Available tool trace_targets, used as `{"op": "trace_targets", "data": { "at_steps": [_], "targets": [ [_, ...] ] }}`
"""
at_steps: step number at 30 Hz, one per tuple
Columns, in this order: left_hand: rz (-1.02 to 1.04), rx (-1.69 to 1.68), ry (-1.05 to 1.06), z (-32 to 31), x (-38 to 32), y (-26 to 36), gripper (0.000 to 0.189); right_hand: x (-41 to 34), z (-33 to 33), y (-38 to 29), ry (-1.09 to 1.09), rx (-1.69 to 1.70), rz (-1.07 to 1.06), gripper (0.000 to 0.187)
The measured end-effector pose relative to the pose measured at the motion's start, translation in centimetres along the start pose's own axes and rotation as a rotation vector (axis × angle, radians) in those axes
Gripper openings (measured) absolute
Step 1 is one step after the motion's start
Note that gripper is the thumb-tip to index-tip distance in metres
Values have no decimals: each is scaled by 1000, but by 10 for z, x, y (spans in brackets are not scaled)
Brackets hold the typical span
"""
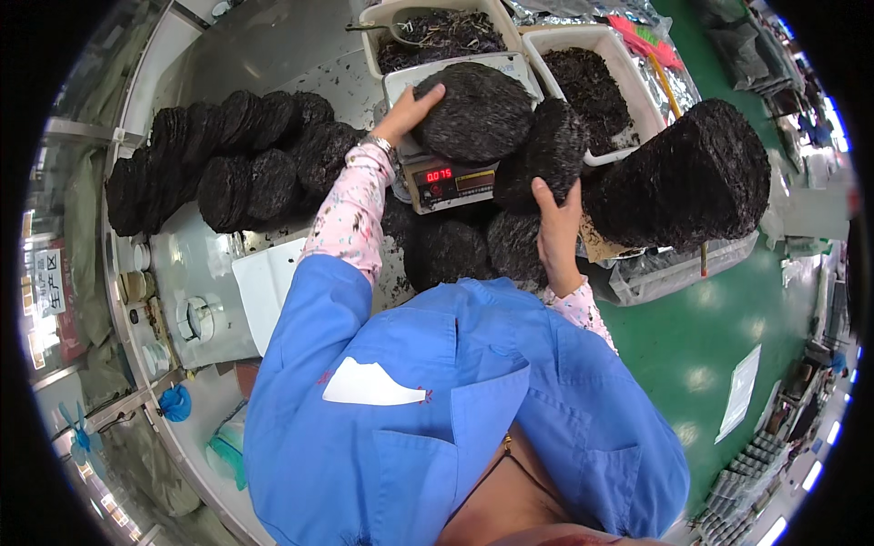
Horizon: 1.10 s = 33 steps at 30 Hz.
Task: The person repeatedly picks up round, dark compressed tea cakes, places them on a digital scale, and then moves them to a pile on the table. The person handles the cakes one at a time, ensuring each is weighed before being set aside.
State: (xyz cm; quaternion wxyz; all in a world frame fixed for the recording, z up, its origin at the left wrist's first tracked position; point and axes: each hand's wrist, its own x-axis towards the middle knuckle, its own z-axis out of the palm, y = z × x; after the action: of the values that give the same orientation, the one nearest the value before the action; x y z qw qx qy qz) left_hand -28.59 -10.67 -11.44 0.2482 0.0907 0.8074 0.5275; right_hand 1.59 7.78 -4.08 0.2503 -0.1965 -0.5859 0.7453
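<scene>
My left hand (408, 115) grips the left edge of a dark, round, flat cake that looks like dried seaweed (478, 112), thumb on top. This cake is over the pan of a digital scale (450, 184); whether it rests on the pan, I cannot tell. In my right hand (558, 228) is a second dark cake (550, 153), held tilted by its near edge, thumb on its face. Its upper edge is close to or against the first cake's right side. The scale's red display is lit. More dark cakes (447, 256) lie between the scale and my body.
Several leaning rows of dark cakes (239, 123) stand to the left. On the right, a tall stack of cakes (683, 177) lies tilted. Behind the scale are two white bins (522, 31) (655, 126) of loose dark flakes; a strainer (406, 27) sits in one. A white sheet (270, 286) lies left.
</scene>
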Motion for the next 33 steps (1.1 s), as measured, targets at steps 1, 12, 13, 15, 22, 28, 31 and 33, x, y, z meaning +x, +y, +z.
{"op": "trace_targets", "data": {
  "at_steps": [1, 12, 13, 15, 22, 28, 31, 33],
  "targets": [
    [30, -26, -26, 6, -15, 13, 102, 1, 7, 2, -12, 23, -5, 66],
    [309, -150, 45, -33, -101, 77, 86, 9, -15, -21, -57, 94, -15, 59],
    [450, 19, 176, -36, -114, 89, 89, 14, -17, -27, -55, 31, -75, 58],
    [633, 48, 73, -43, -128, 98, 98, 24, -16, -37, -93, -284, -216, 67],
    [740, 437, 56, -38, -122, 74, 111, 53, -4, -25, -335, -663, -370, 78],
    [703, 388, 164, -54, -78, 59, 107, 60, 14, -31, -358, -427, -215, 70],
    [639, 264, 135, -63, -72, 63, 93, 67, 13, -30, -232, -304, -180, 57],
    [566, 76, 371, -82, -66, 35, 82, 62, 6, -40, -161, -28, -28, 56]
  ]
}}
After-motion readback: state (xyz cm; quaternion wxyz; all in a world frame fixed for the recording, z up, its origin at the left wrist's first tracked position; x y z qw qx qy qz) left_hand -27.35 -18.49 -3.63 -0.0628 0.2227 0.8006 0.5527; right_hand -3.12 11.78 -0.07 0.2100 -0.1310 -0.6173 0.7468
